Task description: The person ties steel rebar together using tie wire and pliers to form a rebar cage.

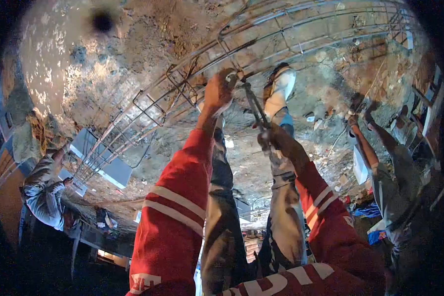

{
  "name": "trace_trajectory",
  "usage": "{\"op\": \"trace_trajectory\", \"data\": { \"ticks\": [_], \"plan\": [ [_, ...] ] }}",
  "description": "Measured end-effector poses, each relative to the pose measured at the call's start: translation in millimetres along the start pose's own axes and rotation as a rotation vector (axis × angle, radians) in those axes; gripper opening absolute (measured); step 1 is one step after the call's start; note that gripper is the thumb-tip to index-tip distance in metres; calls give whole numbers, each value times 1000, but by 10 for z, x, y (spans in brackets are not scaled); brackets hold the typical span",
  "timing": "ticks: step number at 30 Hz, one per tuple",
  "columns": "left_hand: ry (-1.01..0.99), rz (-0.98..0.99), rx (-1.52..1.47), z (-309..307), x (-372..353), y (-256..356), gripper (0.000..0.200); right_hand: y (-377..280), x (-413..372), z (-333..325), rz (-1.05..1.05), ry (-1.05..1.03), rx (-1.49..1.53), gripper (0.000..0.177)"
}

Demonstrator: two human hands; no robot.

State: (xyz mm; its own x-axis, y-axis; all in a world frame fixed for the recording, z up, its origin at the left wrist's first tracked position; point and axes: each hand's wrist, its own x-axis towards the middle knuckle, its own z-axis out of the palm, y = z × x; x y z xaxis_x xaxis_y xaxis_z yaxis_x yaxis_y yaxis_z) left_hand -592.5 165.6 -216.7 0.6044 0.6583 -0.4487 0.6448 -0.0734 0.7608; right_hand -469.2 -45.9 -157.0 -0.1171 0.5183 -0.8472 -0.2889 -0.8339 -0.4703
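Note:
A long cage of steel bars and stirrups (pixel 155 106) runs from the lower left to the upper right. My left hand (pixel 219 90) is closed at its near edge, by a bar; what its fingers hold is too small to make out. My right hand (pixel 277 139) is wrapped round the handles of a long, dark pincer-like tool (pixel 255 104). The tool's head touches the cage just right of my left hand.
A person (pixel 47 190) crouches at the far left near white blocks (pixel 101 158). At the right another person (pixel 392 182) reaches toward the ground. My shoe (pixel 282 84) stands beside the cage. Blue cloth (pixel 369 211) lies at the lower right.

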Motion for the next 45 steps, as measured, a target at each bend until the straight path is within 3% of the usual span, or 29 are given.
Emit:
{"op": "trace_trajectory", "data": {
  "ticks": [1,2,3,5,6,9,13,15,20,26,28,29,31,33,34,35,39,41,42,44,45],
  "plan": [
    [-40,-64,-32,-21,48,36,42,-92,-30,-18,43,-88,166,52],
    [-77,-132,-65,-44,88,56,43,-463,-135,92,186,110,-42,54],
    [-70,-129,-73,-69,103,66,43,-514,-176,177,184,113,-53,54],
    [-106,-92,-66,-68,85,59,45,-546,-273,291,-105,616,-930,57],
    [-109,-94,-74,-51,75,53,45,-576,-245,315,-23,640,-962,61],
    [-53,-63,7,-3,89,-59,48,-452,-104,385,-87,780,-1113,67],
    [-65,-187,-291,128,100,-223,51,-380,-19,412,-42,742,-1036,70],
    [-68,-168,-71,-18,109,37,52,-421,-16,417,-19,734,-1032,71],
    [-60,-175,22,-90,74,177,47,-468,-22,460,35,686,-986,67],
    [-37,-179,34,-136,67,259,49,-47,222,341,-160,806,-956,54],
    [-209,-209,27,-179,109,291,51,187,430,230,-350,871,-840,40],
    [-213,-212,41,-152,94,250,51,379,605,91,-417,838,-636,32],
    [-64,-183,143,-43,48,170,49,283,816,-27,-423,757,-638,18],
    [-65,-250,74,-74,54,364,46,457,1168,-253,-627,717,-749,20],
    [26,-152,126,-16,49,240,44,538,1349,-313,-751,751,-728,22],
    [112,-55,174,16,11,156,42,435,1321,-295,-659,720,-694,23],
    [195,-79,28,64,-4,131,43,469,802,-112,-373,506,-543,24],
    [182,-46,54,23,-38,186,44,1037,532,-14,-365,201,-12,28],
    [161,-31,81,21,-75,222,45,732,360,-81,-371,202,-27,28],
    [127,-7,-1,-33,-36,241,44,-217,-15,-232,226,-526,834,24],
    [90,4,-67,-45,-15,186,44,-291,-38,-262,216,-525,814,24]
  ]
}}
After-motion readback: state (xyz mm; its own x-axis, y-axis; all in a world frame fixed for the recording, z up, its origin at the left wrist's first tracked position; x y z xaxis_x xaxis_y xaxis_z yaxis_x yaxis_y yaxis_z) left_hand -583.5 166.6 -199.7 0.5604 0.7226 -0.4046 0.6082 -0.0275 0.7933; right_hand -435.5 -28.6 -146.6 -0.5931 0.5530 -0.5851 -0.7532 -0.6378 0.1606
